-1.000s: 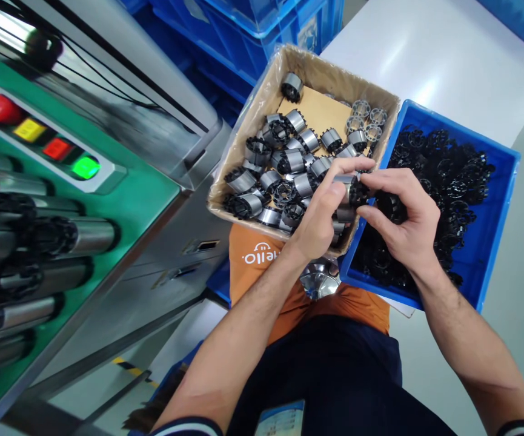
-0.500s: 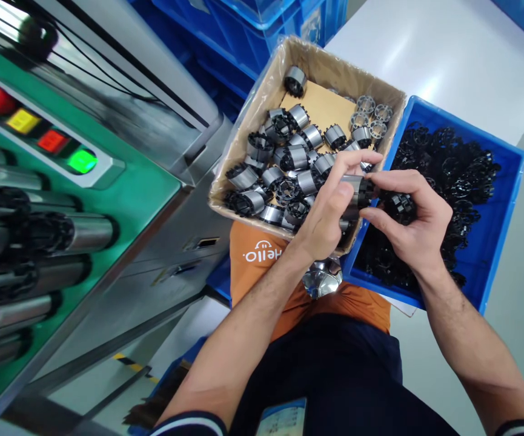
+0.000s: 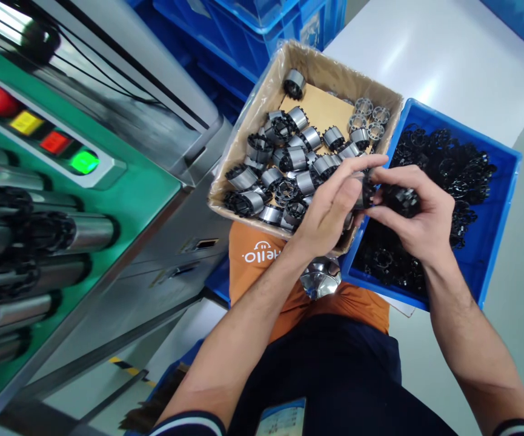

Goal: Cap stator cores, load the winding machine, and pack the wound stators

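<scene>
My left hand (image 3: 329, 209) is wrapped round a metal cylinder with a black toothed end (image 3: 365, 189), above the right front corner of a cardboard box (image 3: 273, 72). Touching the black end of that cylinder are the fingertips of my right hand (image 3: 425, 212), which also has black plastic parts (image 3: 400, 200) held in its palm. Inside the box lie several silver cylinders with black ends (image 3: 293, 157) and a few thin grey rings (image 3: 364, 108). A blue bin (image 3: 493, 242) full of black plastic rings (image 3: 457, 163) stands to the right, partly under my right hand.
At the left, a green machine panel (image 3: 143, 181) carries coloured buttons (image 3: 55, 142) and rows of metal cylinders (image 3: 91, 233). Blue crates (image 3: 238, 36) stand behind the box. A white table (image 3: 447, 54) extends behind the blue bin. A shiny metal object (image 3: 320, 278) lies below the box.
My left hand has turned and shifted slightly right with the cylinder, covering more of it. The black parts in my right hand have tilted and moved slightly right.
</scene>
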Demonstrator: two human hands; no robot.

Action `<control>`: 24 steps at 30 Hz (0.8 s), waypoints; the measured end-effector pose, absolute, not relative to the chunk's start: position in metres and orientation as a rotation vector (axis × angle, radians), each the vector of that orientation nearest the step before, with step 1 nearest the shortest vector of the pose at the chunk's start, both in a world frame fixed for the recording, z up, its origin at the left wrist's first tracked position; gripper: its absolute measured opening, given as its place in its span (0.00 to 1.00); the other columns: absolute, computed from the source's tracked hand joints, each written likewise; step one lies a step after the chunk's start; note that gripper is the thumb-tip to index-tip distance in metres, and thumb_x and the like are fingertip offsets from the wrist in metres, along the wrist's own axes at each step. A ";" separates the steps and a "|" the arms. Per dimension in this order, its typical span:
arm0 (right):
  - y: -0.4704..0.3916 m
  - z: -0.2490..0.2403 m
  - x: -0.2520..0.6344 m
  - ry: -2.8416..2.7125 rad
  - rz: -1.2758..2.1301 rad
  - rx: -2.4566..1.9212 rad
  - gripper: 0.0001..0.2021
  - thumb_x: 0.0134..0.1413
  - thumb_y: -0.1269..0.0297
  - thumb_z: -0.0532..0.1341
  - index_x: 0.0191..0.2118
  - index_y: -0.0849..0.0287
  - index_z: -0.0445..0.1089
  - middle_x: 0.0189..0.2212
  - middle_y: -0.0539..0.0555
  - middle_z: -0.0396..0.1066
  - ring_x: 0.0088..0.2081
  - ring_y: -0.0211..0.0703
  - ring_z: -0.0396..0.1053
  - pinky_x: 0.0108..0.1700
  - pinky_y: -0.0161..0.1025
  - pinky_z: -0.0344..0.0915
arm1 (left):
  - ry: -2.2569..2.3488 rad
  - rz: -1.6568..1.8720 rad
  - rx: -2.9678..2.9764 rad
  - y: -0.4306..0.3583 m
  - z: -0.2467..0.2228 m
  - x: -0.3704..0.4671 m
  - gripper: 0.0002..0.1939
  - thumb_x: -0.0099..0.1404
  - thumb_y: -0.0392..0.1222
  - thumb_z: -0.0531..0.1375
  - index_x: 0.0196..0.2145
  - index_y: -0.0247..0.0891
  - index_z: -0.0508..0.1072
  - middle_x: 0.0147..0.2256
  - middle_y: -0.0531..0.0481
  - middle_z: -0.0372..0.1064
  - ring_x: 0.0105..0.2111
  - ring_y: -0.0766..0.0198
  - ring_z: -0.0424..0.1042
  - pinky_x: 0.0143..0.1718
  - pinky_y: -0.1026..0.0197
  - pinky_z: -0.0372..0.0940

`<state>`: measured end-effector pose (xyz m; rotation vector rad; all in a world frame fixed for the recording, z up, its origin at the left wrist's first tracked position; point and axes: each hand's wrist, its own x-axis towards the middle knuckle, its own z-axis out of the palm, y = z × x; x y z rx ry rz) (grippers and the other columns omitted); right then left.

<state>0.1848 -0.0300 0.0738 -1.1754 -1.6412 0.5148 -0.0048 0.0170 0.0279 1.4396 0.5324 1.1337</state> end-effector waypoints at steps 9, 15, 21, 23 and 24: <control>-0.032 0.066 0.179 -1.427 0.818 -0.998 0.22 0.71 0.40 0.74 0.43 0.49 0.66 0.50 0.51 0.76 0.24 0.32 0.64 0.20 0.36 0.67 | 0.456 1.165 1.441 0.022 0.031 -0.002 0.25 0.79 0.71 0.68 0.49 0.46 0.75 0.29 0.57 0.73 0.23 0.66 0.71 0.25 0.61 0.66; -0.034 0.074 0.181 -1.505 0.646 -1.131 0.14 0.72 0.48 0.75 0.43 0.50 0.75 0.46 0.54 0.83 0.42 0.48 0.82 0.47 0.52 0.87 | 0.528 1.333 1.620 0.021 0.037 -0.004 0.27 0.76 0.69 0.73 0.38 0.43 0.74 0.31 0.55 0.71 0.27 0.65 0.67 0.28 0.58 0.64; -0.031 0.073 0.181 -1.456 0.617 -1.204 0.14 0.72 0.48 0.76 0.55 0.48 0.83 0.45 0.53 0.84 0.47 0.53 0.84 0.56 0.59 0.86 | 0.514 1.220 1.418 0.024 0.032 -0.001 0.31 0.79 0.80 0.62 0.54 0.49 0.75 0.35 0.53 0.70 0.25 0.66 0.68 0.24 0.60 0.66; -0.030 0.072 0.181 -1.457 0.573 -1.184 0.15 0.69 0.45 0.78 0.49 0.49 0.82 0.43 0.52 0.82 0.44 0.51 0.84 0.52 0.57 0.86 | 0.530 1.180 1.329 0.024 0.030 0.000 0.32 0.81 0.81 0.57 0.61 0.52 0.72 0.35 0.53 0.69 0.24 0.67 0.68 0.22 0.61 0.66; -0.029 0.071 0.181 -1.463 0.547 -1.178 0.16 0.68 0.45 0.78 0.46 0.49 0.81 0.41 0.52 0.80 0.42 0.50 0.82 0.49 0.55 0.86 | 0.530 1.169 1.312 0.024 0.029 0.000 0.32 0.81 0.80 0.58 0.62 0.53 0.72 0.35 0.53 0.68 0.23 0.67 0.68 0.21 0.61 0.66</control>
